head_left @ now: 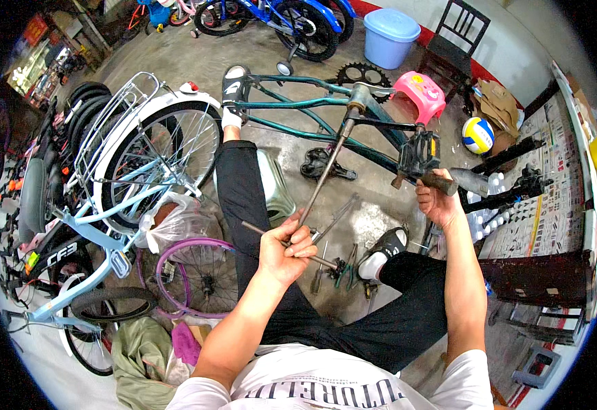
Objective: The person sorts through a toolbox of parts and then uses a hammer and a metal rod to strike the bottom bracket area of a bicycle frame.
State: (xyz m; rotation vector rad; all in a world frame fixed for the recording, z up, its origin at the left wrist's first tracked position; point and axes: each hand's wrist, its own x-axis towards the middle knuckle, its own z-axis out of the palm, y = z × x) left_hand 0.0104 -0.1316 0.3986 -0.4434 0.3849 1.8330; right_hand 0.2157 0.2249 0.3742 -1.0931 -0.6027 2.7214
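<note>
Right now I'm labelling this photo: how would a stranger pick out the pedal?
Find the teal bicycle frame lying on the floor. At its near end, beside the pink stool, sits the black block pedal, just above the right hand. Unlike the thin rods nearby, it is chunky and square.

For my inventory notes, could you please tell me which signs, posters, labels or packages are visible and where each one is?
Printed poster: far right, a long white sheet covered in small dark pictures.
Red signboard: top left, over a shopfront.
Cardboard pieces: right, beside the ball, brown and crumpled.
Plastic bag: left centre, clear and bulging.
</note>
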